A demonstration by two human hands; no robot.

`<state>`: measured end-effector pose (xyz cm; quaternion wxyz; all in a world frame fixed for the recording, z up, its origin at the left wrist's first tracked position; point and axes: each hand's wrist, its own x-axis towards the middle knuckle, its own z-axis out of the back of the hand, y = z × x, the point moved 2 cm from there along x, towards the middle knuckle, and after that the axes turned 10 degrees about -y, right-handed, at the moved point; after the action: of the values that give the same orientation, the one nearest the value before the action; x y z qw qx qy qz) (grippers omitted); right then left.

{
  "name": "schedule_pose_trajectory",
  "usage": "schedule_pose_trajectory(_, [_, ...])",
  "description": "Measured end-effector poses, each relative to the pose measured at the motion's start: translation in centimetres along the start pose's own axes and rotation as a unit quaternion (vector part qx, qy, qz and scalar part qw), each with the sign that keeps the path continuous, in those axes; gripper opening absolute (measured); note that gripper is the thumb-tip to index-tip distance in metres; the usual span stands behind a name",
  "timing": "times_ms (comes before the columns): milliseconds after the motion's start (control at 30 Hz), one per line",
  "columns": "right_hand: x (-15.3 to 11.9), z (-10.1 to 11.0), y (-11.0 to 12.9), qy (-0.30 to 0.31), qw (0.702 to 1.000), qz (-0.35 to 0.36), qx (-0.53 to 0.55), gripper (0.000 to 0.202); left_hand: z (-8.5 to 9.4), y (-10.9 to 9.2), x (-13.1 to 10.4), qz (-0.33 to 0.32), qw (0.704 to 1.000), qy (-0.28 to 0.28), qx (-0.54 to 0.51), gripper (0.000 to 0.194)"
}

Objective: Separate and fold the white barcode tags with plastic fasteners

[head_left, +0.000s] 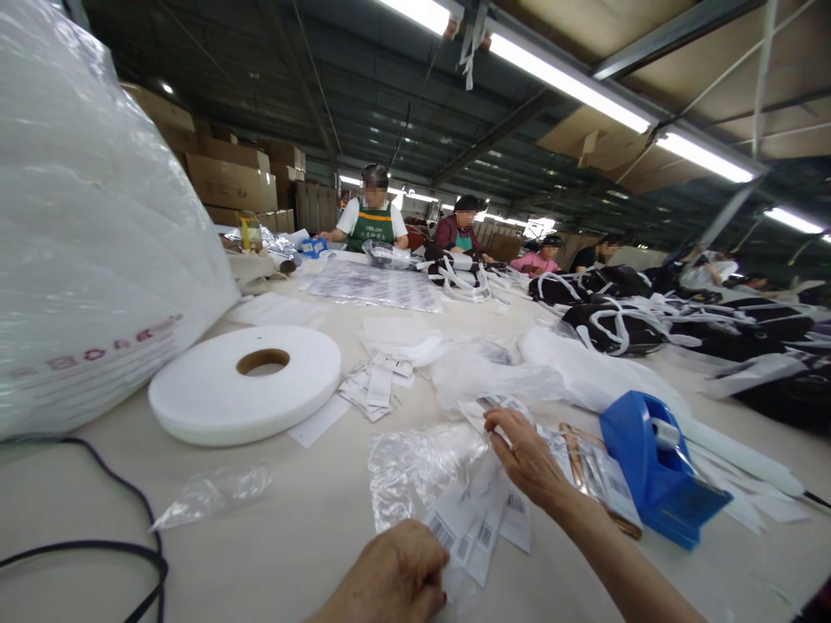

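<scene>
My left hand [399, 571] is at the bottom middle with its fingers curled closed. It rests against the lower left of a fan of white barcode labels [484, 536]; what its fingers hold, if anything, is hidden. My right hand [525, 454] reaches in from the right, fingers bent down and slightly apart, its fingertips over more printed labels [477, 414]. Between the hands lies a crinkled clear plastic bag [406, 472], partly under the labels. Just right of my right hand is a stack of clear-wrapped packets [601, 480] with brown edges.
A blue tape dispenser [649, 467] stands right of the packets. A big white tape roll [247, 389] lies left, near a loose label pile [376, 385] and a black cable [123, 484]. A large plastic bag [97, 242] bulges at left. Black strapped goods [616, 324] and co-workers [376, 225] are beyond.
</scene>
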<state>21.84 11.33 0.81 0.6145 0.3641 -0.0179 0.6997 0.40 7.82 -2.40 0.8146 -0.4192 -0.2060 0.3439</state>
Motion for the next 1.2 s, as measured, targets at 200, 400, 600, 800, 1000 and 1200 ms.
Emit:
schedule_pose_trajectory(200, [0.3, 1.3, 0.4, -0.038, 0.996, -0.069, 0.047, 0.013, 0.0, 0.2, -0.3, 0.027, 0.999, -0.012, 0.015, 0.006])
schedule_pose_trajectory(400, [0.9, 3.1, 0.5, 0.032, 0.978, -0.155, 0.139, 0.013, 0.2, -0.1, -0.3, 0.022, 0.999, -0.017, 0.027, 0.007])
schedule_pose_trajectory(600, [1.9, 6.1, 0.9, 0.154, 0.940, -0.212, 0.220, 0.011, 0.4, -0.3, -0.4, 0.026, 0.999, -0.023, 0.020, 0.008])
schedule_pose_trajectory(800, [2.1, 7.5, 3.7, 0.171, 0.929, -0.211, 0.252, 0.013, 0.7, -0.9, -0.4, 0.029, 0.999, -0.018, -0.025, 0.010])
schedule_pose_trajectory(1000, [1.9, 7.3, 6.8, 0.159, 0.939, -0.163, 0.257, 0.018, 1.1, -1.9, -0.8, 0.042, 0.996, -0.028, -0.072, 0.010])
schedule_pose_trajectory(1200, [1.8, 8.0, 9.1, 0.141, 0.947, -0.126, 0.258, 0.018, 2.8, -2.6, -1.1, 0.047, 0.982, -0.070, -0.167, 0.009])
